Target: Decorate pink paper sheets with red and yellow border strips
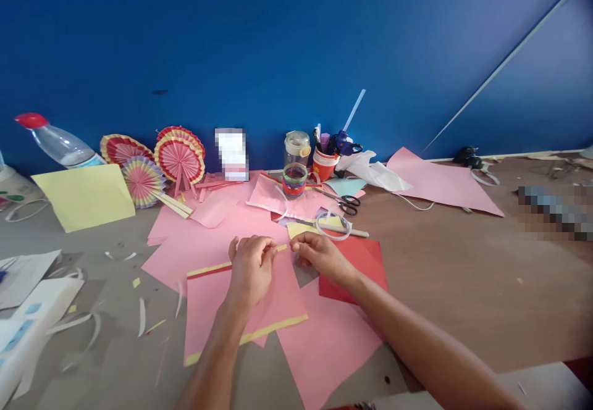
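A pink paper sheet (pixel 210 311) with yellow strips along its far and near edges lies in front of me. A red line shows under the far strip at the left. Over the far edge, my left hand (pixel 252 268) is closed, thumb and fingers together at the yellow strip (pixel 281 248), whose end sticks out past the fingertips. Just right of that end, my right hand (pixel 319 254) is held in a pinch; what lies between its fingertips is too small to make out. Beneath my right wrist is a red paper sheet (pixel 352 268).
Behind my hands stand pleated paper fans (pixel 180 160), a jar (pixel 296 163) and a cup of tools (pixel 325 166). Black-handled scissors (pixel 348 204), a tape roll (pixel 333 226) and a knife (pixel 359 233) lie nearby. Paper scraps (pixel 142 317) litter the left; a bottle (pixel 60 141) leans there.
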